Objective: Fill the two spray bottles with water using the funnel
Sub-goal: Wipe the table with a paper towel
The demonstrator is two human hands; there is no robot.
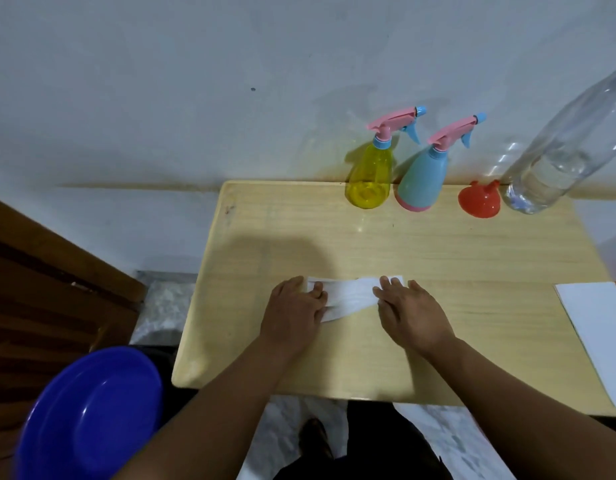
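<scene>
Filling not begun: 2 capped spray bottles, yellow (370, 174) and blue (420, 180), orange funnel (479, 201) and water bottle (563, 147) stand untouched upper right; left hand (294, 311) and right hand (408, 311), apart, press white paper (348, 296) flat at centre.

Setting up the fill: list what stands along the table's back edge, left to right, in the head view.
yellow sprayer → blue sprayer → funnel → clear bottle

yellow spray bottle (370, 174), blue spray bottle (422, 180), orange plastic funnel (479, 201), clear plastic bottle (559, 150): left-to-right along wooden tabletop (438, 244) far edge | white folded cloth (348, 296): near edge, under both hands | white sheet (597, 334): right edge
</scene>
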